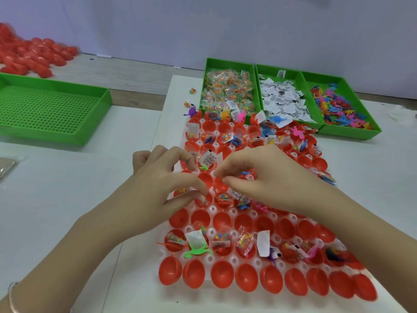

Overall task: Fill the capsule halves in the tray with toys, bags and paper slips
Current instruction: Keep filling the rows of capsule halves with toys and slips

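- Paper slips point(283, 102) are carrying black print, too small for reading.
- Left hand point(162, 177) and right hand point(259, 177) are meeting over the tray point(211, 232) middle, fingers narrow; whether they are holding anything, I cannot tell.
- Red capsule halves point(222, 274) are sitting in the tray by the bench point(56, 199) front edge; green bins point(228, 62) are standing behind.

— What's on the table point(67, 199)?
— The tray point(233, 259), in the middle. Behind it stand three green bins point(352, 133) side by side, with bags point(225, 86), slips point(284, 98) and toys point(338, 109).
— And on the left?
— A perforated bin point(54, 109), with a heap of red halves point(33, 57) beyond it. Two loose bags point(192, 90) lie just beside the bag bin.
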